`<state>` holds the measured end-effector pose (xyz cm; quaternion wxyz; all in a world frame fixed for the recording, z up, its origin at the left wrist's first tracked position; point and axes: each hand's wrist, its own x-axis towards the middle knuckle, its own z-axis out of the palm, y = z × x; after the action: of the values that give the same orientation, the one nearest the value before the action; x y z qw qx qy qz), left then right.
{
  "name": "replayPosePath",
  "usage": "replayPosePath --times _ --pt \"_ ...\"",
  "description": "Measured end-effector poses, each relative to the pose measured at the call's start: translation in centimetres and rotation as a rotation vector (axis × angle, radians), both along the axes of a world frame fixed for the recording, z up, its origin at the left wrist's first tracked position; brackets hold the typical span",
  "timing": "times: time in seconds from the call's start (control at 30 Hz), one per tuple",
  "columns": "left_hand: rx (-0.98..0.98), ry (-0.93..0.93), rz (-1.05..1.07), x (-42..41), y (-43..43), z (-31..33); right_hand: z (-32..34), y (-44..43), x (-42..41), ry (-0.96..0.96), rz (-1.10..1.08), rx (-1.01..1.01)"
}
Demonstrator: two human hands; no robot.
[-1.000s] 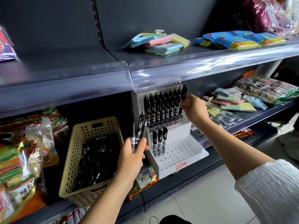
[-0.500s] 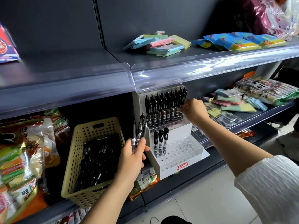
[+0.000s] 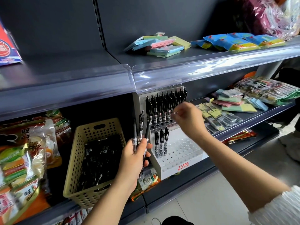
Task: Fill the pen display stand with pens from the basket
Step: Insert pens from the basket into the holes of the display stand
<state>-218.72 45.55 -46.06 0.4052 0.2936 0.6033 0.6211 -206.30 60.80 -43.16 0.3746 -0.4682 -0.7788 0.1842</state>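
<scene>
A white tiered pen display stand (image 3: 178,153) sits on the lower shelf. Its upper tier is packed with several black pens (image 3: 164,103), and three more stand at the left of its lower tier. To its left a beige perforated basket (image 3: 78,156) holds many loose black pens. My left hand (image 3: 134,158) grips three black pens (image 3: 140,127) upright between basket and stand. My right hand (image 3: 188,117) hovers in front of the upper tier, blurred, fingers loosely curled, holding nothing.
Snack bags (image 3: 24,151) fill the shelf left of the basket. Sticky-note packs (image 3: 235,103) and packets lie right of the stand. The upper shelf (image 3: 162,72) overhangs the stand, carrying pastel note pads (image 3: 160,44) and blue packets.
My right hand has let go of the pen at the right end of the upper tier and pulled back toward the left. My left hand kept its pens still.
</scene>
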Motion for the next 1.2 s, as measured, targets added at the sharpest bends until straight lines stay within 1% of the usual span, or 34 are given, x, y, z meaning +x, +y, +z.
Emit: replayPosePath --times 0.07,0.1,0.13,0.17,0.23,0.33,0.4,0.5,0.63,0.73,0.87,0.9,1.0,1.1,1.2 --pt "0.008 0.003 0.003 0.2 0.1 0.0 0.1 -3.1 -0.6 0.031 0.235 -0.177" --pt "0.006 0.003 0.002 0.4 0.1 0.1 -0.3 -4.0 -0.8 0.049 0.311 -0.246" --pt "0.004 -0.002 0.001 0.5 0.1 0.1 -0.9 -4.7 -1.0 0.073 0.344 -0.261" --pt "0.002 -0.010 -0.002 0.6 0.0 0.1 -1.4 -5.2 -1.1 0.086 0.340 -0.213" --pt "0.003 -0.021 -0.005 0.7 -0.1 0.1 -2.2 -5.7 -1.1 0.035 0.326 -0.003" --pt "0.002 -0.026 -0.023 0.8 -0.2 0.1 -3.0 -5.9 -0.9 -0.115 0.432 0.305" --pt "-0.002 -0.053 -0.037 0.9 -0.3 0.1 -3.3 -5.8 -0.7 -0.183 0.501 0.432" --pt "-0.013 -0.104 -0.044 0.9 -0.3 0.0 -3.6 -5.5 -0.3 -0.248 0.538 0.506" --pt "-0.008 -0.173 -0.080 0.9 -0.6 0.2 -3.4 -5.2 0.7 -0.249 0.534 0.489" --pt "-0.017 -0.179 -0.057 0.7 -0.5 0.2 -3.4 -4.7 1.3 -0.095 0.448 0.339" --pt "-0.018 -0.097 -0.045 0.4 -0.4 -0.1 -3.2 -4.3 1.9 0.114 0.293 -0.006" --pt "-0.011 -0.091 -0.047 0.4 -0.4 -0.1 -3.2 -4.3 2.0 0.147 0.288 -0.083" --pt "-0.012 -0.072 -0.046 0.5 -0.4 -0.2 -3.2 -4.4 2.2 0.216 0.306 -0.221" --pt "-0.012 -0.056 -0.045 0.6 -0.3 -0.5 -3.1 -4.7 2.1 0.341 0.328 -0.388" --pt "-0.018 0.000 -0.048 0.7 -0.3 -0.8 -3.0 -5.2 2.0 0.458 0.359 -0.557"
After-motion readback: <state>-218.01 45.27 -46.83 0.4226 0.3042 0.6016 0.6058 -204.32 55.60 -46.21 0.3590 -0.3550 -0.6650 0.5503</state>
